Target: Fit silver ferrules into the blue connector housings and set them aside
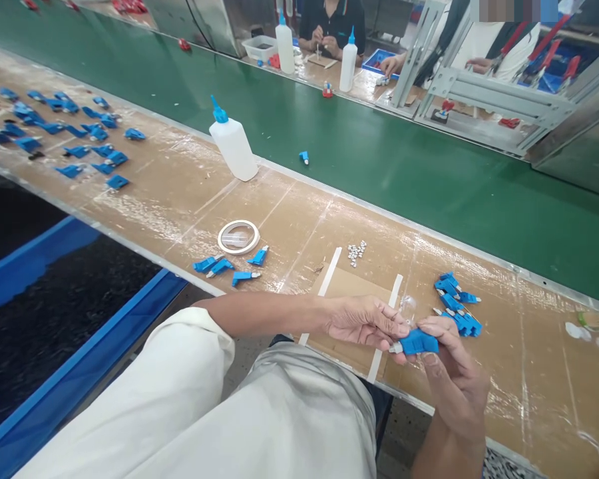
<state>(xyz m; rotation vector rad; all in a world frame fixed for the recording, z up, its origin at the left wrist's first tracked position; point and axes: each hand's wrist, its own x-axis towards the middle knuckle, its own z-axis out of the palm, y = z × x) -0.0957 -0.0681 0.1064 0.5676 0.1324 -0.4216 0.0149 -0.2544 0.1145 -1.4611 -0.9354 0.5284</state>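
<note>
Between both hands, above the front edge of the bench, is a blue plastic part (pixel 419 342) with a pale tip pointing left. My left hand (pixel 367 322) pinches it near the pale tip. On the other end, the fingers and thumb of my right hand (pixel 454 372) close round the blue body. A cardboard sheet (pixel 357 286), held by white tape strips, lies beneath my left hand. Just beyond my right hand is a pile of similar blue parts (pixel 452 296). Small whitish metal-looking pieces (pixel 357 253) sit behind the cardboard.
A roll of tape (pixel 238 237) and several blue parts (pixel 222 266) lie left of my forearm. A white bottle (pixel 234 148) stands by the green conveyor belt (pixel 379 156). More blue parts (pixel 100 133) spread over the far left. Co-workers sit across the belt; a blue-edged bin (pixel 130 313) is below.
</note>
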